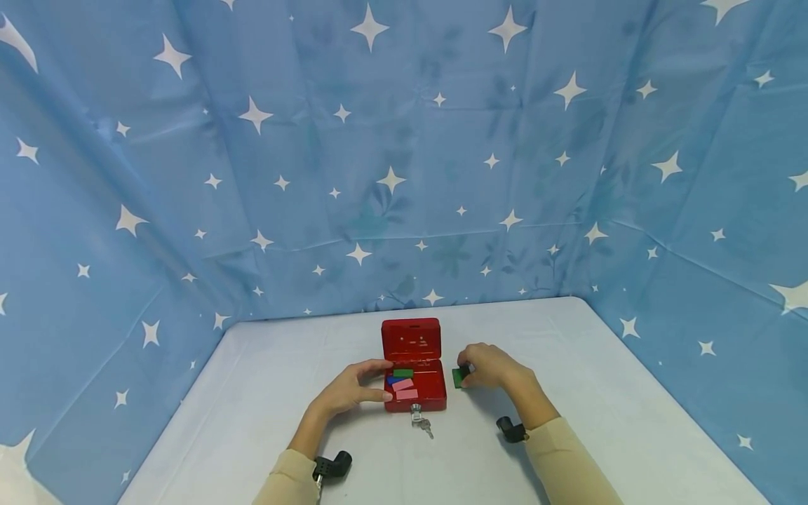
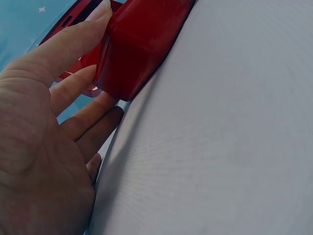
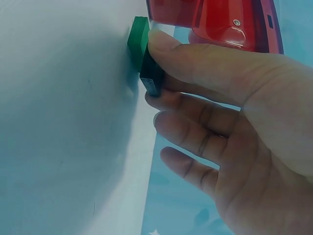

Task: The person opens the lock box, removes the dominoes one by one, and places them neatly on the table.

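Note:
A red cash box [image 1: 432,403] stands on the table with its lid [image 1: 412,340] raised. In its left part lie a green block [image 1: 403,373], a blue block [image 1: 394,381] and two pink blocks [image 1: 407,394]. My left hand [image 1: 352,386] holds the box at its left side, thumb at the front corner and fingers farther back. To the right of the box, my right hand [image 1: 491,366] pinches a dark block [image 3: 150,76] between thumb and index finger, the other fingers loosely bent. Right beside the dark block is another green block [image 3: 138,41], close to the table surface.
A small keyring with keys [image 1: 426,426] hangs from the lock [image 1: 415,410] at the box front. The white table [image 1: 265,393] meets a blue star-patterned curtain [image 1: 404,175] at the back and sides. Black wrist cameras [image 1: 332,465] sit by both sleeves.

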`<action>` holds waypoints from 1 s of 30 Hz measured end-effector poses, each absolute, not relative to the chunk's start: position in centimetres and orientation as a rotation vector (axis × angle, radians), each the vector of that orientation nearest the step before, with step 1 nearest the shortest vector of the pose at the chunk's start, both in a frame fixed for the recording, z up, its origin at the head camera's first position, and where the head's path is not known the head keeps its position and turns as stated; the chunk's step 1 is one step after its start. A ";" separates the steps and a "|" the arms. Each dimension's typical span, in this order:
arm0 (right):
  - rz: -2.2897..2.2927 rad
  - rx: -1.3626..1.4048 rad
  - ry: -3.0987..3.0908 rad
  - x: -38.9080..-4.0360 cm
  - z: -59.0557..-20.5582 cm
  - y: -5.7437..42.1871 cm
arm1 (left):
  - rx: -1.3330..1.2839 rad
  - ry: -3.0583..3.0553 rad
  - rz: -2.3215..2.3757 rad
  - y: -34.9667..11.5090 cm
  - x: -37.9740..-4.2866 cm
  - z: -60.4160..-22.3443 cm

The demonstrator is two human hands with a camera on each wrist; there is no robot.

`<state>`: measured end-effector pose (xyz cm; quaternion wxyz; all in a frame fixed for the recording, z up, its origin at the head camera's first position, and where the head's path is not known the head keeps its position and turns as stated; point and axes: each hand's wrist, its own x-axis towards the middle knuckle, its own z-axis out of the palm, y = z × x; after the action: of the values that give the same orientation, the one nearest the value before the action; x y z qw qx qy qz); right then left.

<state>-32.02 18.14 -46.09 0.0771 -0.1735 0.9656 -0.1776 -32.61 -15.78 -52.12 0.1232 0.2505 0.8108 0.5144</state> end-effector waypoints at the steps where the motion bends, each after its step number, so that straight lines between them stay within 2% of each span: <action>1: -0.536 -0.516 2.890 -32.0 -46.0 18.2 | 0.731 2.366 1.500 -15.8 -32.6 -52.1; 30: -0.508 -0.491 2.891 -32.4 -46.7 18.5 | 0.740 2.374 1.488 -15.9 -32.7 -52.1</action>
<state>-32.40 18.51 -46.69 0.0824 -0.1643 0.9681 -0.1702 -32.68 -15.88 -52.11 0.1215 0.2534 0.8132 0.5097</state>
